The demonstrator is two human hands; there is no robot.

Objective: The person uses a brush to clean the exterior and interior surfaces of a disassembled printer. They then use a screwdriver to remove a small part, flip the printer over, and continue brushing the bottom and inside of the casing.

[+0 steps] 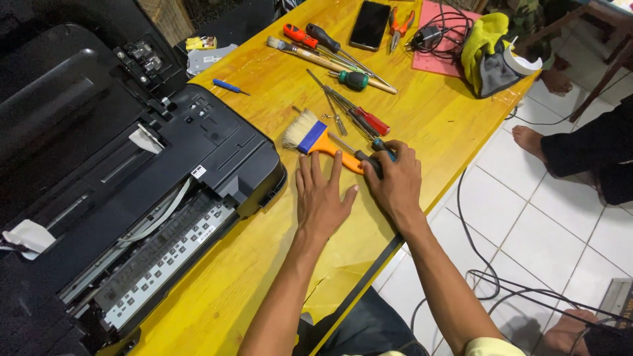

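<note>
Gripping black-handled screwdriver [376, 160], right hand [395, 181]

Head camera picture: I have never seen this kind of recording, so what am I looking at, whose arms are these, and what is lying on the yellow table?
The camera sits on a person's head and looks down, so the two bare arms coming in from the bottom are the wearer's own. The left hand lies flat and open on the yellow table. The right hand closes on a dark-handled screwdriver, just by the orange-handled brush. On the left sits a black printer with its cover off. Farther back lie more screwdrivers, a long paintbrush, a phone, pliers, a yellow cloth and tape. The bare feet on the tiled floor at right belong to someone else.
</note>
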